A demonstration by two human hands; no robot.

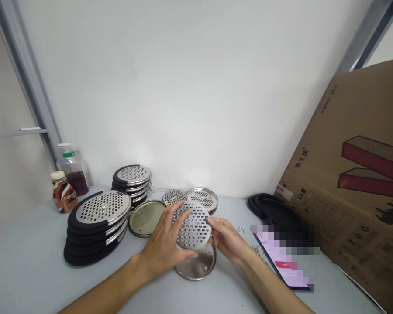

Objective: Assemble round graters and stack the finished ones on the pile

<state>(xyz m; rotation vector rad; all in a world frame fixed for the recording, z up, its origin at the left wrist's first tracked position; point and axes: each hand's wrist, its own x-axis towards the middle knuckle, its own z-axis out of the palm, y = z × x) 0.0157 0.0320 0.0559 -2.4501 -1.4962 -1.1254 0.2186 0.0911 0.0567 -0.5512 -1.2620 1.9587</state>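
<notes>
A round, silver perforated metal disc (194, 229) is held up at an angle above the table. The fingers of my left hand (163, 244) lie across its left side, with the thumb stretched along its lower edge. On the opposite side, my right hand (227, 237) pinches the rim between thumb and fingers. Below them a shallow round metal lid (199, 266) rests on the table, partly covered by the disc and my left hand. Behind my left hand lies a gold-toned round lid (147, 216). Another perforated disc (174, 196) and a rimmed metal piece with a perforated face (203, 198) lie beyond.
Two stacks of black-and-silver perforated round pieces, a near stack (100, 222) and a far stack (132, 176), stand left. Bottles (63, 194) are behind them. Right are black round pieces (271, 207), metal rings (258, 250), a partly blurred phone-like device (281, 261) and a cardboard box (356, 196).
</notes>
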